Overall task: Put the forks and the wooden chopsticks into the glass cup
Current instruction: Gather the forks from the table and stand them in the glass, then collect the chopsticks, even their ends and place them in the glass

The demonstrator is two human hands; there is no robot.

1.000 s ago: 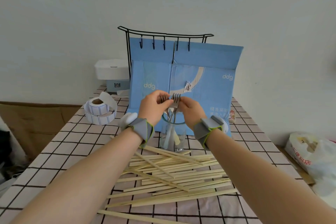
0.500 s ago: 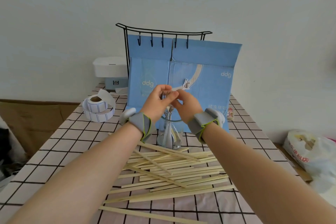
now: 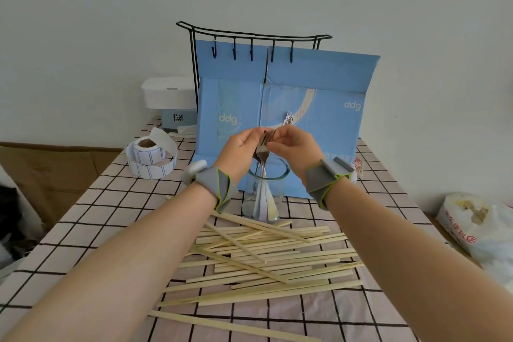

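A clear glass cup (image 3: 251, 197) stands upright at the table's middle, in front of the blue box. Metal forks (image 3: 262, 154) stand in it, handles down, tines sticking up above the rim. My left hand (image 3: 240, 151) and my right hand (image 3: 295, 148) meet just above the cup, fingers pinched on the fork heads from either side. Several pale wooden chopsticks (image 3: 266, 258) lie in a loose pile on the cloth in front of the cup, between my forearms. One chopstick (image 3: 230, 326) lies apart, nearest to me.
A blue cardboard box (image 3: 313, 108) leans upright behind the cup, with a black wire hook rack (image 3: 249, 36) behind it. A label roll (image 3: 151, 157) and a white container (image 3: 169, 96) sit back left. A plastic bag (image 3: 477, 228) lies off the table's right edge.
Both hands have stayed together over the cup, shifting their grip on the fork heads. The forks now lean slightly and sit lower between my fingers. The chopsticks have not moved.
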